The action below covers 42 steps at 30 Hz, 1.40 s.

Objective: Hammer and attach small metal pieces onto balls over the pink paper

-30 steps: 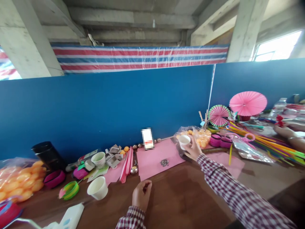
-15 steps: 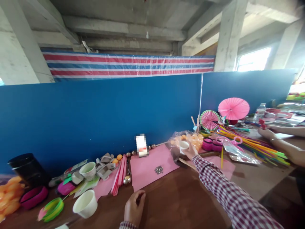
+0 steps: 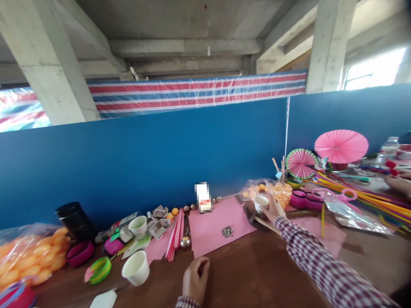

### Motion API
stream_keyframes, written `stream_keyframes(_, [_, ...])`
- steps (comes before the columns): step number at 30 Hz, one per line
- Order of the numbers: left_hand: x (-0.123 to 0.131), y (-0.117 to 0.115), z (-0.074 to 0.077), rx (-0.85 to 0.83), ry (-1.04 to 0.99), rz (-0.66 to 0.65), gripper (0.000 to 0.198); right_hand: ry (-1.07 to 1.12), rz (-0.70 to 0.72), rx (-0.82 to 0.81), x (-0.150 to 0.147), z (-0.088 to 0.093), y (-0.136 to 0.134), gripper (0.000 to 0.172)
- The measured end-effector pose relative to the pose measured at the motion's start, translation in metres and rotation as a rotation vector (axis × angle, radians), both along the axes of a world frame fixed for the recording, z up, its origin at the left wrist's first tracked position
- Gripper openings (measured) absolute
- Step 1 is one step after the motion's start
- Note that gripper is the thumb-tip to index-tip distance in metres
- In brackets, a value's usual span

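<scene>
My right hand (image 3: 272,208) is closed on a small white cup (image 3: 261,203), held out in front of the clear bag of orange balls (image 3: 282,194). Below that cup lies a dark, rounded object with a pale wooden stick (image 3: 267,225). Close to me, my left hand (image 3: 196,278) rests on the brown table (image 3: 237,273), its fingers curled and the thumb against them; nothing shows in it. Just beyond it is a pink sheet (image 3: 208,231) bearing a heap of small silvery pieces (image 3: 227,232). A larger white cup (image 3: 135,268) stands left of my left hand.
A blue partition (image 3: 192,158) closes off the back. Pink strips (image 3: 176,235), small boxes, another cup (image 3: 138,226) and a black cylinder (image 3: 76,222) crowd the left. Paper fans (image 3: 341,146) and coloured sticks stand right, near another person's hand (image 3: 398,184).
The view has turned left, so everything sits further right and more of the left-hand bag of balls shows. Both hands keep about the same pose, the right one still with the cup.
</scene>
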<state>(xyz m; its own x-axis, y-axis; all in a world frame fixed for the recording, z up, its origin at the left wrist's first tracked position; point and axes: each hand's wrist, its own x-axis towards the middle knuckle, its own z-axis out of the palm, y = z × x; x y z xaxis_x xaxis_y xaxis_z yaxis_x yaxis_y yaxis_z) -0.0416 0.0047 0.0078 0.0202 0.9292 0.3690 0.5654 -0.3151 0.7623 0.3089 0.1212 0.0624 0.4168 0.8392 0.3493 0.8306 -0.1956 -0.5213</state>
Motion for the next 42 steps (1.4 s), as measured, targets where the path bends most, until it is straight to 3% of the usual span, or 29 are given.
stream_keyframes(2, [0.001,-0.001,0.001,-0.021,-0.002,-0.001,0.028,-0.061,-0.003,0.113,-0.009,0.006,-0.011,0.051])
stream_keyframes(6, [0.003,-0.003,0.003,-0.044,-0.006,0.018,0.027,-0.106,0.239,0.263,-0.044,0.013,-0.039,0.047])
stream_keyframes(12, [0.005,-0.001,-0.001,-0.063,0.041,0.056,0.025,-0.152,0.863,0.090,-0.129,-0.002,-0.095,0.027])
stream_keyframes(16, [0.003,-0.002,0.000,-0.026,0.091,0.051,0.022,-0.208,1.053,-0.010,-0.173,-0.012,-0.118,0.027])
stream_keyframes(23, [0.003,-0.002,0.002,0.030,0.134,0.101,0.021,-0.103,1.095,-0.023,-0.191,-0.038,-0.111,0.040])
stream_keyframes(28, [0.007,0.002,-0.003,0.042,0.199,0.169,0.021,-0.095,1.141,-0.020,-0.191,-0.055,-0.103,0.033])
stream_keyframes(42, [0.018,0.001,0.002,-0.009,0.255,0.304,0.025,-0.027,1.204,-0.073,-0.184,-0.050,-0.098,0.032])
